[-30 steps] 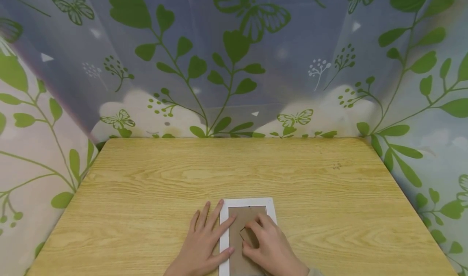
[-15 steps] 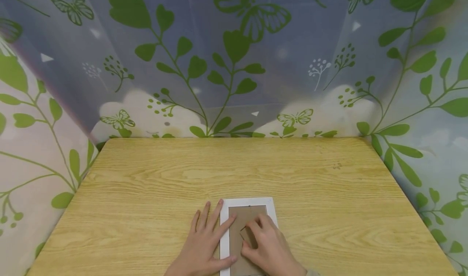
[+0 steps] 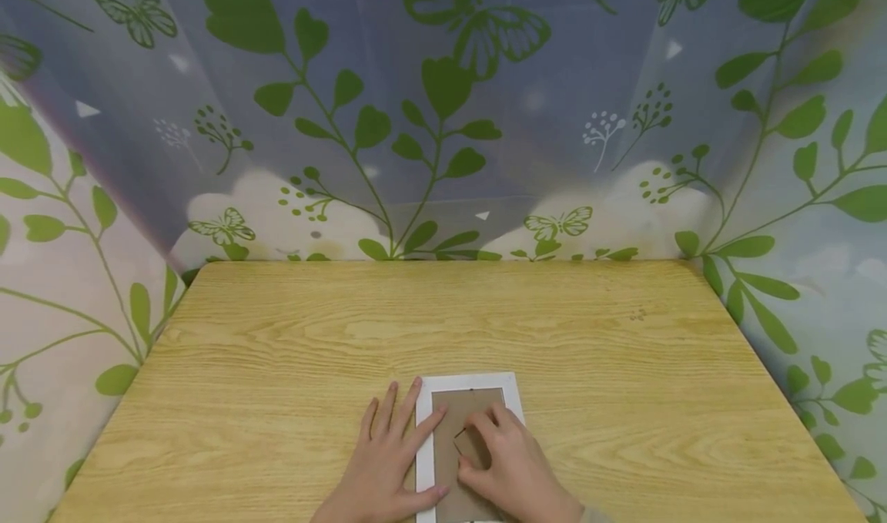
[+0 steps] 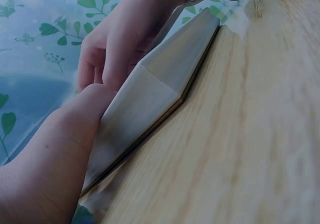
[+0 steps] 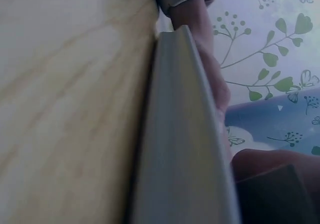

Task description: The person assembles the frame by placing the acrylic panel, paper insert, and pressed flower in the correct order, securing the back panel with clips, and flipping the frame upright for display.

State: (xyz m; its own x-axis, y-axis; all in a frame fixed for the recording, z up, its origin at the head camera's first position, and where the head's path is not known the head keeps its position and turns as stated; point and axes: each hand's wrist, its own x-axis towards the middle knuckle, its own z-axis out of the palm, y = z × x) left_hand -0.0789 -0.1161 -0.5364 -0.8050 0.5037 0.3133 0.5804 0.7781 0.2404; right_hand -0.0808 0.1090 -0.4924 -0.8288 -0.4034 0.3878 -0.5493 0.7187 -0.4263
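A picture frame [image 3: 424,461] with a white border lies back up on the table near its front edge. Its brown backing board [image 3: 446,500] faces upward. My left hand [image 3: 388,457] is spread at the frame's left side, index finger and thumb reaching over the border onto the board. The other fingers extend toward the frame's upper left corner. Over the board, my right hand [image 3: 509,461] pinches the frame's stand, a dark flat panel [image 5: 272,196] seen beside the fingers in the right wrist view. Most of the stand is hidden by that hand in the head view.
The wood-grain table [image 3: 312,330] stretches away behind the frame. A patterned cloth [image 3: 443,161] with green leaves and butterflies hangs along its back and sides. The frame's white side wall [image 4: 145,94] fills the middle of the left wrist view.
The left thumb has slid slightly further onto the board and toward the person. The right hand keeps its pinch with almost no movement, and the frame has hardly shifted.
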